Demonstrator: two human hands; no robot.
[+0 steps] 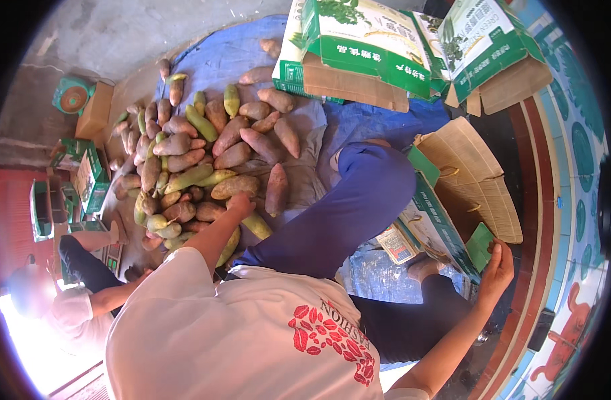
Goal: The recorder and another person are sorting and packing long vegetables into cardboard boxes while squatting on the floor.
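My left hand (241, 203) reaches into a heap of long green and reddish-brown radishes (185, 143). Its fingers look closed around a brownish radish (234, 187), though the fingertips are partly hidden. A green radish (256, 225) lies just beside that wrist. On the other side, my right hand (497, 268) pinches the small green end flap (479, 247) of an open green-and-white cardboard box (442, 217). The box lies tilted by my leg, with its wide brown lid flap (475, 177) spread out and handle cords showing.
More green-and-white boxes (369, 50) stand ahead, flaps open. A blue tarp (232, 50) lies under the heap. Another person (85, 303) sits at the left near a scale (112, 257). Stacked boxes (91, 177) and a small green dial device (73, 95) are beyond. A tiled wall (575, 193) borders the right.
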